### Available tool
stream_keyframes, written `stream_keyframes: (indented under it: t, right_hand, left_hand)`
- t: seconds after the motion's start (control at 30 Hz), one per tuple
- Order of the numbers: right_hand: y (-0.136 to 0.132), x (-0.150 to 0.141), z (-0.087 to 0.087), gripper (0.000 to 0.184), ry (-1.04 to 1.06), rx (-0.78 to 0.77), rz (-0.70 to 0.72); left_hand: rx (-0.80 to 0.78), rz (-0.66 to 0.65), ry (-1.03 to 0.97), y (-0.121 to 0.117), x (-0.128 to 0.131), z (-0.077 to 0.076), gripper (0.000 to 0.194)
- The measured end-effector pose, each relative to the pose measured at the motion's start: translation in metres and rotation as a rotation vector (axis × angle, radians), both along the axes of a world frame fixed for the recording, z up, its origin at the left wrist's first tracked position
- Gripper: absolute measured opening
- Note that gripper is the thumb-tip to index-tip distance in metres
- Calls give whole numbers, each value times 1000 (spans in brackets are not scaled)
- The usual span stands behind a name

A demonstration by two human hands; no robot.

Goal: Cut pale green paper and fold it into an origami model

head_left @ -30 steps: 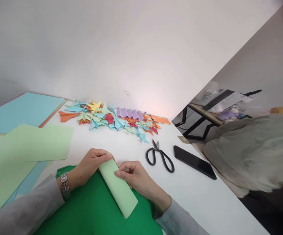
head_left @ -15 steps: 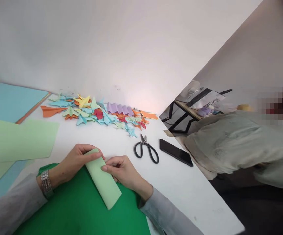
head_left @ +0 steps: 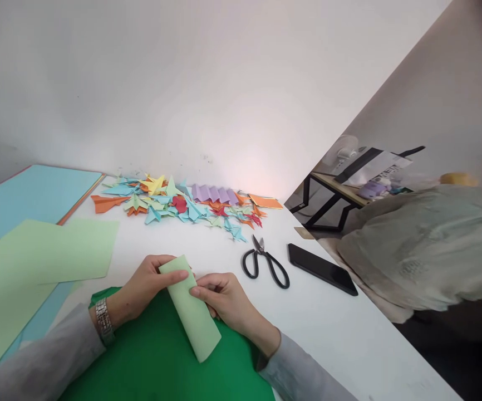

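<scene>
A folded strip of light green paper [head_left: 194,320] is held tilted over a dark green surface [head_left: 153,367]. My left hand [head_left: 153,281] grips its upper end, thumb on the front face and the other fingers behind. My right hand [head_left: 226,301] pinches the strip's right edge a little lower, close to the left fingertips. Fingers behind the paper are partly hidden. Beyond my right hand lie black-handled scissors [head_left: 272,267] with slightly parted blades.
Folded paper shapes [head_left: 182,206] are heaped along the wall. Light green sheets [head_left: 74,250] and large blue sheets [head_left: 36,195] lie at the left. A black phone [head_left: 322,269] rests near the table's right edge. Past it is another person's pale sleeve [head_left: 433,250].
The view has shifted, so the table and things on it appear further right and slightly lower. Both hands keep hold of the green paper; my left thumb lies further across its face.
</scene>
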State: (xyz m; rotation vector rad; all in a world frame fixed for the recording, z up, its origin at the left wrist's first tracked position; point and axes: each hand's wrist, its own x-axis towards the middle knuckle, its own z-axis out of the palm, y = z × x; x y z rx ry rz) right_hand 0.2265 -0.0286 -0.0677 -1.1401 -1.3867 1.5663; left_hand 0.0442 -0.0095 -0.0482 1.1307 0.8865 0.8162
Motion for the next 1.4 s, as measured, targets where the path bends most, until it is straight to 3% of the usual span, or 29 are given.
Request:
stream_keyframes:
  t: [0.2, 0.5, 0.87, 1.4]
  right_hand:
    - [-2, -2, 1, 34, -16, 19, 8]
    - [-3, -4, 0, 35, -37, 16, 16]
    - [-4, -5, 3, 36, -6, 2, 26]
    - [-5, -8, 3, 35, -18, -17, -5]
  left_hand:
    - [0, -16, -111, -7, 6, 4, 26]
    - [16, 143, -56, -20, 19, 9, 25]
    - [2, 167, -10, -19, 18, 11, 24]
    - [-116, 164, -97, -15, 18, 10, 25]
